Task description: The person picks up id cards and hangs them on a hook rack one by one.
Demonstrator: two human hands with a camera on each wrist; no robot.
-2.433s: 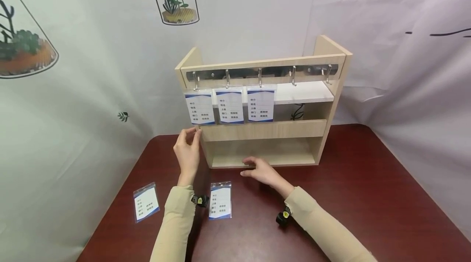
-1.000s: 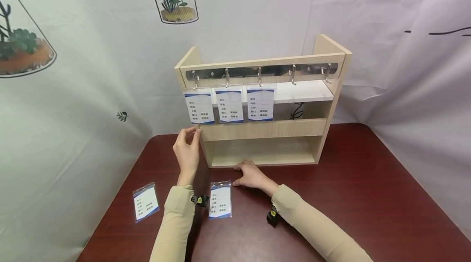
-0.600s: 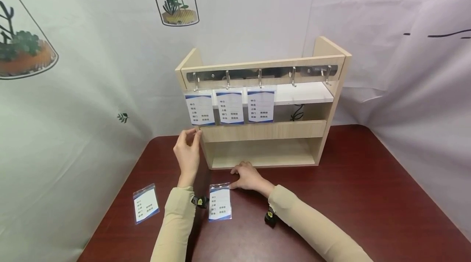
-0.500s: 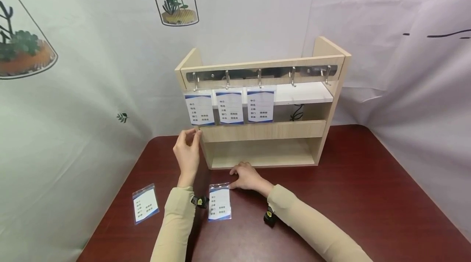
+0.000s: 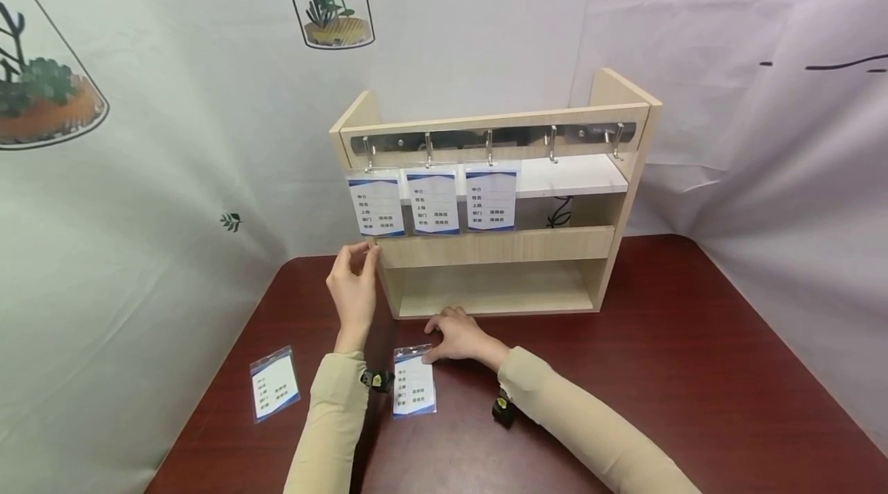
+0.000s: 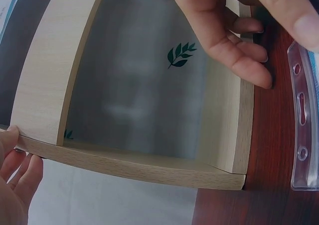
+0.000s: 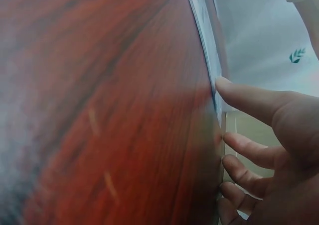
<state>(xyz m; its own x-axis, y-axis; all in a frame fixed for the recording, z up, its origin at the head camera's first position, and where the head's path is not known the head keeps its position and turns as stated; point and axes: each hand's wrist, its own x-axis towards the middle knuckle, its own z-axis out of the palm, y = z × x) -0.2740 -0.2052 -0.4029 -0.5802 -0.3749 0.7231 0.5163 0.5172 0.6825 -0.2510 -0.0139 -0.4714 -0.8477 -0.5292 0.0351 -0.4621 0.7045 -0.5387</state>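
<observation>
My left hand (image 5: 352,286) pinches the left side panel of a small wooden shelf (image 5: 496,246); the left wrist view shows thumb and fingers on either side of the panel edge. An ID badge (image 5: 413,394) in a clear sleeve lies flat on the table, its slotted end towards the shelf. My right hand (image 5: 459,335) is at the badge's upper right corner, fingers spread and loosely bent. Its thumb touches the badge's face, and the other fingertips rest on the table beyond the sleeve. Seen from the right wrist, the badge (image 7: 203,28) is edge-on under the thumb.
Three similar badges hang from the left hooks of a metal hook rail (image 5: 519,138); two hooks on the right carry nothing. Another badge (image 5: 274,384) lies on the red-brown table (image 5: 659,378) left of my forearm. A printed cloth backdrop (image 5: 479,24) stands behind the shelf.
My right hand has moved left and towards me, from the shelf's lower front to the near badge, and its thumb has come onto the badge. The left hand has stayed put.
</observation>
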